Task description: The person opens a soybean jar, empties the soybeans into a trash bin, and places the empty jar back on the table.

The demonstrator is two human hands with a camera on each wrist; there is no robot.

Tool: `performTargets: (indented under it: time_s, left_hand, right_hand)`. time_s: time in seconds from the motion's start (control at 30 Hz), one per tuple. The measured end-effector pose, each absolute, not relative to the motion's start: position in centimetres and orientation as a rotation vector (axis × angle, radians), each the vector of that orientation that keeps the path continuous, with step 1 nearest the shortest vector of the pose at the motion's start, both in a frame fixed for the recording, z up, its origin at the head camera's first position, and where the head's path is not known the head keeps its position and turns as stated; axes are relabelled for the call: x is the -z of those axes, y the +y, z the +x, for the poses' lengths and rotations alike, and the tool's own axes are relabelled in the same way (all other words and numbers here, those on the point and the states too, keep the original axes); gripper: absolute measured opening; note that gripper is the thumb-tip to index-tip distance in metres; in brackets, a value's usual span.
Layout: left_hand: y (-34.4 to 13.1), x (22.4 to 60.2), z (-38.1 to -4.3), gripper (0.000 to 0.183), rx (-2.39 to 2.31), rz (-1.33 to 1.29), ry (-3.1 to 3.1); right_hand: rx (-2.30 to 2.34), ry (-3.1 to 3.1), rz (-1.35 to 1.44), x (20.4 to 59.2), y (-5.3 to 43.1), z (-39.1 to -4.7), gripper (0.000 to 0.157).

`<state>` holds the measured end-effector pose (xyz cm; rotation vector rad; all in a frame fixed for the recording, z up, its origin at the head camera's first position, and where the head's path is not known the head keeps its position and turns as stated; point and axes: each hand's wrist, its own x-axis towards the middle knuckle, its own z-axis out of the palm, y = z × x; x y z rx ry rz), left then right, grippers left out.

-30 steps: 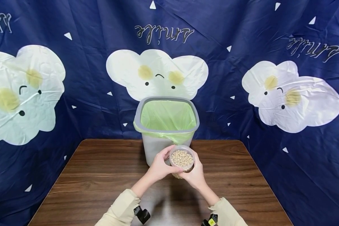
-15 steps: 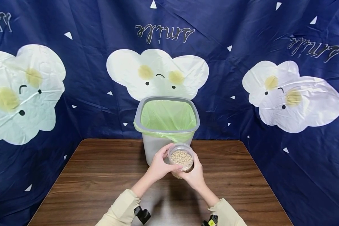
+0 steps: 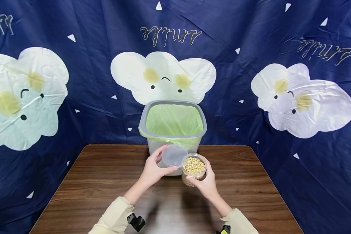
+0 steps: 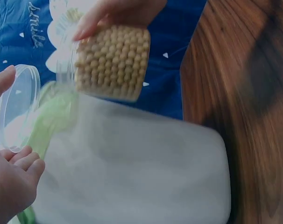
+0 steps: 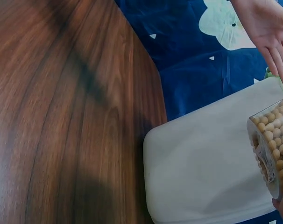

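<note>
My left hand (image 3: 152, 168) pinches a clear round lid (image 3: 174, 155) by its edge, thumb below and fingers above. To the right of it, my right hand (image 3: 207, 180) grips a clear plastic jar (image 3: 190, 180) of dried soybeans (image 3: 194, 165), whose mouth is uncovered. Lid and jar are a little apart in the left wrist view, where the lid (image 4: 19, 108) is seen nearly edge-on. The jar (image 5: 267, 148) is cut off at the border of the right wrist view. Both hands are held above the table, in front of a bin.
A light grey trash bin (image 3: 162, 143) with a green liner bag (image 3: 174, 118) stands at the back middle of the wooden table (image 3: 105, 185). Behind and along both sides hangs a dark blue curtain (image 3: 87, 71) with clouds. Black wrist cameras sit on both sleeves.
The lid has come off the jar. My left hand has moved left with it, and my right hand has shifted slightly right with the jar.
</note>
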<state>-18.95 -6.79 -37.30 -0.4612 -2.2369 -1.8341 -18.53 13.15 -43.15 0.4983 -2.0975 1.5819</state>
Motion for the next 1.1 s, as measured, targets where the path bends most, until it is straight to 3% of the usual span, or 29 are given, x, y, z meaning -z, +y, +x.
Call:
performTargets:
  time_s: [0.5,1.1]
  left_hand:
    - [-12.3,38.3,-19.4,0.075,1.715,-0.364,-2.230]
    - [-19.7,46.9,-21.7,0.083,1.505,0.045,-2.418]
  right_hand:
    - [-1.478,-2.162,0.459,43.6,15.7,-18.2,0.082]
    - [-1.475,-2.198,0.289,44.3,17.9,-17.7,0.081]
